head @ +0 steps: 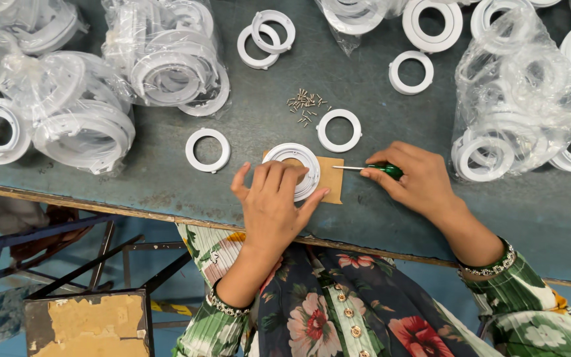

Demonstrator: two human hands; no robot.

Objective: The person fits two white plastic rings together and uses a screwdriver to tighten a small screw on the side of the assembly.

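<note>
- Desk (378,119): grey-green top, carrying all items noted.
- Bags (166,56): clear plastic, filled with white rings, at both sides.
- Loose rings (207,150): white, scattered over the middle of the desk.
- Left hand (273,205): fingers spread, pressing down on a ring (299,162) lying on a tan card (333,178).
- Right hand (411,178): closed around a green-handled screwdriver (371,169), tip pointing toward that ring.
- Screws (305,106): small pile, beyond the card.

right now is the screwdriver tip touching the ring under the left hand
No, the screwdriver in the right hand points at the ring under the left hand, but its tip stops short, over the brown pad.
</note>
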